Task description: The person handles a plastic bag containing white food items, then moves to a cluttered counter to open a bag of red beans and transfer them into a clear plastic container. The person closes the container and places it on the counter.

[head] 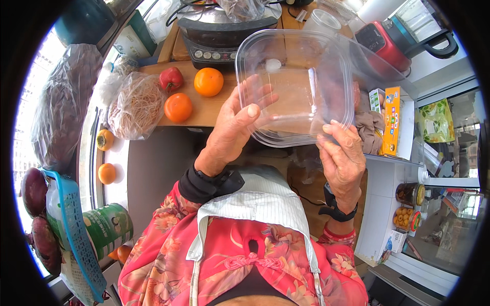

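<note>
A clear plastic container (293, 86) is raised over the front edge of the wooden table, with its open side not plain to tell. My right hand (342, 160) pinches its lower right rim between thumb and fingers. At its left side, my left hand (237, 122) has the thumb apart, and some fingers show through the clear wall; whether they bear its weight is unclear. Two orange persimmon-like fruits (208, 82) and a red bell pepper (171, 79) lie on the table, left of the container.
Behind stands a black electric appliance (210, 42). A bag of noodle-like strands (134, 107) sits at left, near a blue basket (76, 233). On the right are a clear bin (390, 157) holding an orange box (391, 120), a red blender (383, 46) and glass jars (409, 194).
</note>
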Action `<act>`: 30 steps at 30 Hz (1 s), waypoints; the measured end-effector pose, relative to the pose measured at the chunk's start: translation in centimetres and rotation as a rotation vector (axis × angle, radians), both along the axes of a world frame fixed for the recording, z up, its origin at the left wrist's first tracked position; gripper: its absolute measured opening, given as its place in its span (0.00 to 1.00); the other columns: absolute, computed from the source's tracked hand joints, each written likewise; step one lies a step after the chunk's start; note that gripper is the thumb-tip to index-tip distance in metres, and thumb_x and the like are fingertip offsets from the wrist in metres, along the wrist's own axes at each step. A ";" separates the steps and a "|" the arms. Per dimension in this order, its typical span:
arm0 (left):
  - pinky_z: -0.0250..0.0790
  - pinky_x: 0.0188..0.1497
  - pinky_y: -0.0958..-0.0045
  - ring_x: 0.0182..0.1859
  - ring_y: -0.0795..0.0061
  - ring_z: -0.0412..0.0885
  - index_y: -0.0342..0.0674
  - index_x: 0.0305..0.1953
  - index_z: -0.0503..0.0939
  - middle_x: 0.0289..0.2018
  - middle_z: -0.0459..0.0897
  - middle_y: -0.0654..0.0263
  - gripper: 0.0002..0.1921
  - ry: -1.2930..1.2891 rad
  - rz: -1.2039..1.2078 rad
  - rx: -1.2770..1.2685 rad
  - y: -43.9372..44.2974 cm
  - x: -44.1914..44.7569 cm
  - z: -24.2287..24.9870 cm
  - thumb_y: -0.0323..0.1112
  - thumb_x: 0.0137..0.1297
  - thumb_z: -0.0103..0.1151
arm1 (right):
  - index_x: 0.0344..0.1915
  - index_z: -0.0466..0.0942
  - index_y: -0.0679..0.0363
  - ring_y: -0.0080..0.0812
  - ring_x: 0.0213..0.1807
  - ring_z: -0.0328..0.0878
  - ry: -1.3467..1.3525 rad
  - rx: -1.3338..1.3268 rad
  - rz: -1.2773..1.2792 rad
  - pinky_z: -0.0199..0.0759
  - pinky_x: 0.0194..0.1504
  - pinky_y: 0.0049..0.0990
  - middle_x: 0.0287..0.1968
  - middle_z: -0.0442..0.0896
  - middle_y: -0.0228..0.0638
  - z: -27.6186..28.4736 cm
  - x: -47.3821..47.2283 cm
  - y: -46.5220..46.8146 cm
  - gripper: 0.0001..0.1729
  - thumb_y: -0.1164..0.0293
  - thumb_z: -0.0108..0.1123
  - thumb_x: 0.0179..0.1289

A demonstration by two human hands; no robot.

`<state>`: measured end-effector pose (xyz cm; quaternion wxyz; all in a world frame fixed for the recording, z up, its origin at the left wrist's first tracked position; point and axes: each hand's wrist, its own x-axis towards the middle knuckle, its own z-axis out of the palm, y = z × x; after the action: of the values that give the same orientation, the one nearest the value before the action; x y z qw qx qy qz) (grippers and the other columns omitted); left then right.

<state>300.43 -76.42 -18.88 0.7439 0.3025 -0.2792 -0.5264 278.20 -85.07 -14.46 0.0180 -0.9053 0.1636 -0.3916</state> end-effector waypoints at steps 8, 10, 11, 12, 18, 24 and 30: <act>0.64 0.66 0.51 0.67 0.54 0.68 0.38 0.72 0.54 0.66 0.65 0.50 0.41 0.361 -0.054 -0.042 -0.3 0.5 -2.2 0.58 0.68 0.56 | 0.36 0.84 0.62 0.39 0.46 0.79 -0.032 0.102 0.122 0.73 0.54 0.41 0.46 0.83 0.33 -1.3 1.8 0.4 0.15 0.83 0.73 0.44; 0.64 0.66 0.47 0.68 0.50 0.67 0.37 0.70 0.59 0.65 0.66 0.46 0.41 0.318 -0.016 0.010 -0.1 0.6 -2.6 0.63 0.68 0.53 | 0.36 0.84 0.62 0.39 0.45 0.79 -0.063 0.131 0.150 0.74 0.54 0.39 0.46 0.83 0.33 -1.7 2.3 0.2 0.15 0.83 0.73 0.44; 0.64 0.66 0.45 0.68 0.48 0.67 0.36 0.69 0.61 0.65 0.67 0.44 0.41 0.293 0.005 0.044 0.0 0.6 -2.7 0.65 0.68 0.51 | 0.36 0.84 0.62 0.39 0.44 0.79 -0.074 0.145 0.161 0.74 0.53 0.39 0.46 0.83 0.33 -1.8 2.5 0.1 0.15 0.83 0.73 0.44; 0.66 0.64 0.47 0.65 0.50 0.69 0.36 0.69 0.61 0.62 0.69 0.45 0.40 0.307 0.014 0.062 0.1 0.7 -2.7 0.62 0.68 0.53 | 0.36 0.84 0.62 0.40 0.44 0.78 -0.105 0.149 0.188 0.74 0.53 0.38 0.46 0.83 0.33 -1.9 2.7 0.0 0.15 0.83 0.73 0.44; 0.68 0.62 0.50 0.62 0.51 0.73 0.33 0.66 0.63 0.59 0.73 0.46 0.36 0.291 0.187 0.099 1.1 1.6 -1.8 0.57 0.69 0.54 | 0.42 0.83 0.60 0.38 0.48 0.79 -0.230 0.242 0.173 0.74 0.54 0.36 0.57 0.78 0.41 -2.1 3.0 0.4 0.18 0.79 0.75 0.48; 0.66 0.66 0.51 0.65 0.51 0.70 0.31 0.69 0.60 0.63 0.70 0.45 0.40 0.088 0.398 0.091 5.1 3.8 -1.5 0.59 0.68 0.50 | 0.54 0.77 0.61 0.48 0.59 0.74 0.094 0.310 -0.092 0.62 0.65 0.44 0.59 0.76 0.44 -4.3 3.4 -1.9 0.28 0.72 0.73 0.52; 0.68 0.62 0.56 0.62 0.58 0.72 0.33 0.71 0.58 0.60 0.71 0.51 0.41 -0.067 0.454 0.189 8.0 3.5 -3.0 0.54 0.65 0.56 | 0.47 0.81 0.60 0.41 0.56 0.76 0.283 0.170 -0.124 0.57 0.68 0.47 0.46 0.83 0.38 -8.2 4.7 -3.6 0.16 0.78 0.65 0.56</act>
<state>303.88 -68.46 -21.91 0.8019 0.4428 -0.1781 -0.3595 282.94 -88.68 -22.68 0.0470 -0.9347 0.2527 -0.2455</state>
